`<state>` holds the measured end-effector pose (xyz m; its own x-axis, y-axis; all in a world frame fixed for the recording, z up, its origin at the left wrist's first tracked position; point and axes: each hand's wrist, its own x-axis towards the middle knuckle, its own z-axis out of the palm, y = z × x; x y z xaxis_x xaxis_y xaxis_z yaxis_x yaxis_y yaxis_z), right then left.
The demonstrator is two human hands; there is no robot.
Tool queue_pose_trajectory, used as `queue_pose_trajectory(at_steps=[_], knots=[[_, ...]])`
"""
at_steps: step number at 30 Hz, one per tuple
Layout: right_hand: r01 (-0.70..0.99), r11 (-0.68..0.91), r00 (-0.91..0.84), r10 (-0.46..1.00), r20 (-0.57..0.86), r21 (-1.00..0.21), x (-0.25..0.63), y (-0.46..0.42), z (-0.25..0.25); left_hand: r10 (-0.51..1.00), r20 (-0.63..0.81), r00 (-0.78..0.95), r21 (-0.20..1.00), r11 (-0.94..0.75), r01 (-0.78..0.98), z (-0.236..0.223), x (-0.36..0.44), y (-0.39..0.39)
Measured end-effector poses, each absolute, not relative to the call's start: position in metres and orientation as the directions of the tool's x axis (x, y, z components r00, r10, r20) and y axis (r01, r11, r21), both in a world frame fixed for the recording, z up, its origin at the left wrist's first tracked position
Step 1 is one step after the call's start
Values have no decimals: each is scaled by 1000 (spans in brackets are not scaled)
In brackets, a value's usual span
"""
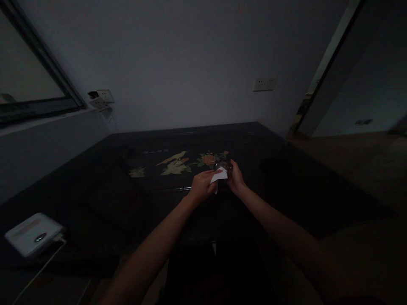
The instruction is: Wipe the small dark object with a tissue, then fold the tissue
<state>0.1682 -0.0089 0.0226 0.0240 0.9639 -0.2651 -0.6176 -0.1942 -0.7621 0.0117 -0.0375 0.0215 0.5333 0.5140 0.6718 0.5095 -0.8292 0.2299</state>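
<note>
My left hand (202,186) is closed on a white tissue (221,174), which it presses against a shiny, rounded, glass-like object (220,164). That object rests in my right hand (236,177), whose fingers curl round its right side. Dim light and the tissue hide much of its shape, so its exact kind cannot be made out. Both hands are close together over the near part of a dark, glossy table (222,132). Just beyond them, the tabletop carries a picture of a yellowish bird (173,158) and a pink flower (209,159).
At the lower left lies a white box-shaped device (34,234) with a white cable (40,271) plugged in. Wall sockets (264,84) are set above the table's far edge. A window (30,63) is on the left, a doorway (327,63) on the right.
</note>
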Motion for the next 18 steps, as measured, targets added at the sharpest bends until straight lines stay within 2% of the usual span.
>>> queue_pose_trajectory(at_steps=[10,13,18], knots=[[-640,-169,41,967,-253,-749,160,-11,22,528,603,598,335,-848,411,21,19,-35],[-639,-170,37,967,-250,-750,160,-12,25,571,565,596,375,-821,430,19,20,-34],[-622,-181,18,969,-245,-762,160,-12,24,633,514,578,371,-772,516,20,20,-33]])
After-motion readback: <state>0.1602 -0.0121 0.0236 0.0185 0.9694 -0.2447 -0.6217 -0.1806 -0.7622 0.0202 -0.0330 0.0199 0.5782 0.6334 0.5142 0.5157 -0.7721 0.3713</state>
